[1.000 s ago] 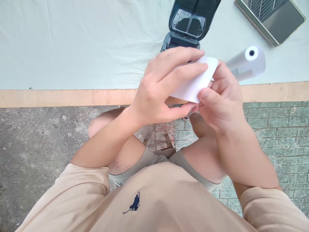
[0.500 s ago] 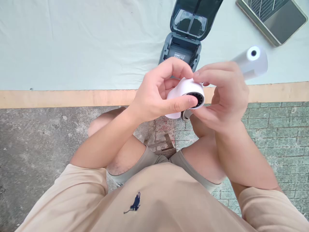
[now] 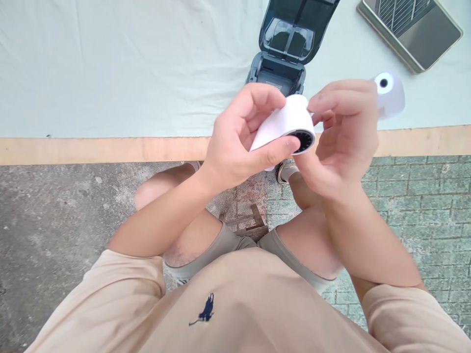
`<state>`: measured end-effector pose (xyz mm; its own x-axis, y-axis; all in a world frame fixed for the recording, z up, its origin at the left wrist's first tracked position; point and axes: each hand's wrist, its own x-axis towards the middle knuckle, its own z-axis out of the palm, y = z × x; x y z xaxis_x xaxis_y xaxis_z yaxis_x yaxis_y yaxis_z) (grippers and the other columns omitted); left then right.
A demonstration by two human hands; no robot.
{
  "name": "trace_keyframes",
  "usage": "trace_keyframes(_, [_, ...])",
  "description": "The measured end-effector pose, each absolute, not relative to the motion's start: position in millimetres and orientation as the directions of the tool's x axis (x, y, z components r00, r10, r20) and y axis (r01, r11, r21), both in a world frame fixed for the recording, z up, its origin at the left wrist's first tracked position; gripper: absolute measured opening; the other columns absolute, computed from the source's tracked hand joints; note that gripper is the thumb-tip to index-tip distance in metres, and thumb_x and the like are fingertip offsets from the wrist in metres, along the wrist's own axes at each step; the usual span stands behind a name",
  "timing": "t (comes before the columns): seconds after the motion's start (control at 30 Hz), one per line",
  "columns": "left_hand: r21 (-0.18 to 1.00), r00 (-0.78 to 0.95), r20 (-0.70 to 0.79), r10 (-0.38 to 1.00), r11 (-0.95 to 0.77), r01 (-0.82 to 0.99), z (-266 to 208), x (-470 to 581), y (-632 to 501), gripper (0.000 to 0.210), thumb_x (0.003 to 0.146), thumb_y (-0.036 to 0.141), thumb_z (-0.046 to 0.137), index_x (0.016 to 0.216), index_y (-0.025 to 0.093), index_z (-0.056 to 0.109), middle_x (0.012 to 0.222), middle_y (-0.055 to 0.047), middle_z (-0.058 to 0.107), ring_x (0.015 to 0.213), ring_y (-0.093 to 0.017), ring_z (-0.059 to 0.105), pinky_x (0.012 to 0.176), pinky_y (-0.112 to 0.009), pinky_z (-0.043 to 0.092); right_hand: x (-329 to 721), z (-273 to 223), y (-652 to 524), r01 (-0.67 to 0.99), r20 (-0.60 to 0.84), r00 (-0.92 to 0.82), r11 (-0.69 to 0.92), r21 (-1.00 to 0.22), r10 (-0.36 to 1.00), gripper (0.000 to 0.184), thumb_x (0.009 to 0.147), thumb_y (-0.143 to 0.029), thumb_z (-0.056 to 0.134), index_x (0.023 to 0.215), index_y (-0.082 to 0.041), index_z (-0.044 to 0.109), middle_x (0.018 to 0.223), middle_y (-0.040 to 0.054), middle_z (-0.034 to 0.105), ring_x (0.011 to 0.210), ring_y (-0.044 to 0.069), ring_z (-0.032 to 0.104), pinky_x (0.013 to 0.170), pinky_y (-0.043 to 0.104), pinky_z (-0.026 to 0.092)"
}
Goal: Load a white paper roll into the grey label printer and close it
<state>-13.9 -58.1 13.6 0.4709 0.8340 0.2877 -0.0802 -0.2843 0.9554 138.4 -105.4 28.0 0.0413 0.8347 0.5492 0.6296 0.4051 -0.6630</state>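
Between hands [image 3: 235,139], white black-cored roll [image 3: 283,120]

Cloth [image 3: 128,68] leaves room leftward; held roll [image 3: 292,112] and raised lid [image 3: 294,29] obstruct.

A beige shirt [image 3: 250,299] covers the torso, its short, loose sleeves [image 3: 127,272] creased and ending in a hem near the elbow. A small navy emblem [image 3: 207,309] with a thin, slanting tail marks the chest. The shorts [image 3: 230,239] are grey-brown with stitched hems. One shoe [image 3: 281,172], partly hidden, looks pale with dark edging.
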Motion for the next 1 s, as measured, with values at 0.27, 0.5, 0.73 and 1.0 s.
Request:
trace_keyframes(0.27, [0.409, 0.268, 0.831, 0.488, -0.862, 0.300, -4, -5, -52, 0.025, 0.077, 0.026, 0.061, 0.098, 0.012, 0.058, 0.093, -0.014, 0.064, 0.086, -0.020, 0.056, 0.073, -0.037, 0.048, 132, 33, -106, 0.298, 0.076, 0.023, 0.066, -0.952, 0.997, 0.032, 0.077, -0.042, 0.064, 0.096, -0.025, 0.045, 0.096, 0.0015, 0.052, 0.075, 0.009, 0.054, 0.063, 0.026, 0.050])
trace_keyframes(0.5, [0.567, 0.357, 0.675, 0.646, -0.764, 0.309, -2, -10, -57, 0.050, 0.074, 0.027, 0.067, 0.118, 0.020, 0.044, 0.110, -0.011, 0.056, 0.100, -0.021, 0.055, 0.076, -0.033, 0.050, 135, 38, -97, 0.313, 0.140, 0.157, 0.085, -0.946, 0.978, 0.024, 0.075, -0.027, 0.061, 0.089, -0.022, 0.042, 0.086, 0.0002, 0.050, 0.069, 0.007, 0.048, 0.058, 0.024, 0.043])
trace_keyframes(0.73, [0.654, 0.321, 0.509, 0.799, -0.601, 0.460, 0, -17, -54, 0.041, 0.080, 0.056, 0.058, 0.103, 0.024, 0.046, 0.094, -0.003, 0.056, 0.081, -0.015, 0.058, 0.065, -0.028, 0.046, 143, 42, -67, 0.532, 0.286, 0.067, 0.208, -0.821, 0.956, 0.021, 0.074, -0.013, 0.052, 0.088, -0.023, 0.040, 0.090, 0.0007, 0.049, 0.075, 0.008, 0.051, 0.060, 0.024, 0.044])
trace_keyframes(1.0, [0.634, 0.341, 0.422, 0.840, -0.543, 0.550, 1, -16, -51, 0.045, 0.086, 0.064, 0.038, 0.085, 0.022, 0.055, 0.073, -0.001, 0.054, 0.062, -0.012, 0.050, 0.055, -0.029, 0.034, 144, 52, -53, 0.874, 0.229, -0.043, 0.148, -0.463, 0.972, 0.026, 0.075, -0.015, 0.056, 0.099, -0.025, 0.051, 0.100, -0.0028, 0.058, 0.091, 0.012, 0.059, 0.082, 0.027, 0.048])
